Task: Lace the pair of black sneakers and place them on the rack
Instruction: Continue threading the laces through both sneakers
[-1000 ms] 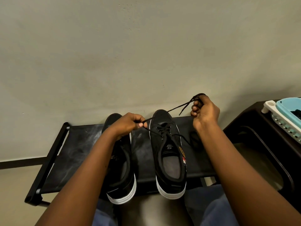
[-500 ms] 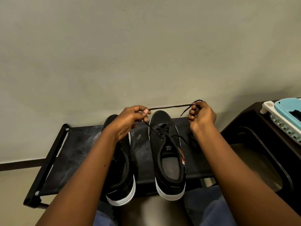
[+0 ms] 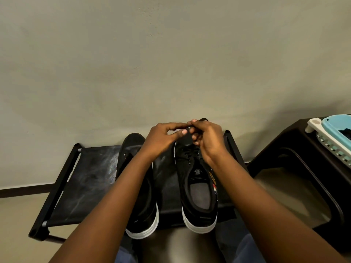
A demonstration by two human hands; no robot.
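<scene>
Change: the hands, apart half a second earlier, were brought together at 12 o'clock over the right sneaker [image 3: 197, 179] | left hand [image 3: 161, 139] and right hand [image 3: 207, 137]: lace [image 3: 203, 119] ends pinched, tying judged begun | both sneakers were on the rack [image 3: 62, 179]; left sneaker [image 3: 133, 147] apparently unlaced.

black sneakers [image 3: 197, 179] white-soled, black rack [image 3: 79, 179], turquoise basket [image 3: 334, 128]

We had one view only — head-worn, wide-angle, looking forward and down, close over the rack [image 3: 62, 186] against the wall [image 3: 171, 63] (no second view shared it).
</scene>
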